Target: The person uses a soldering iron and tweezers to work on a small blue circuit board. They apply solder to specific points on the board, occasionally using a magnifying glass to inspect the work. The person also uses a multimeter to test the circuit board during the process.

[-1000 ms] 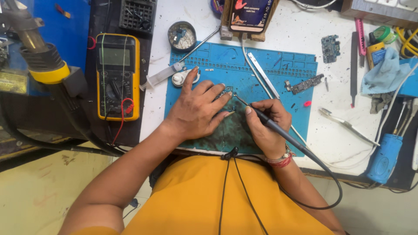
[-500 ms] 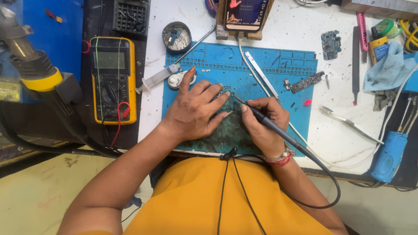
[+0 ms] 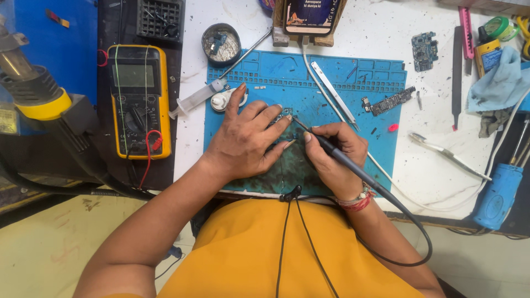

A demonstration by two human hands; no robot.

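My left hand [image 3: 245, 140] lies flat on the blue work mat [image 3: 375, 160], fingers spread, pressing down a small circuit board [image 3: 285, 115] that shows only at my fingertips. My right hand [image 3: 334, 157] grips a black soldering iron [image 3: 353, 168] like a pen. Its tip touches the board just beside my left index finger. The iron's black cable loops off the desk edge to the right. Most of the board is hidden under my left hand.
A yellow multimeter [image 3: 138, 102] lies at the left beside a hot-air nozzle [image 3: 33, 91]. A syringe [image 3: 199, 98], a round tin of small parts [image 3: 221, 43], tweezers [image 3: 334, 94], loose boards [image 3: 389, 101], a phone on a stand [image 3: 310, 14], a blue cloth [image 3: 499, 85] and a blue tool [image 3: 499, 193] surround the mat.
Both hands keep the same pose on the board. The view has shifted slightly, nothing else has visibly moved.
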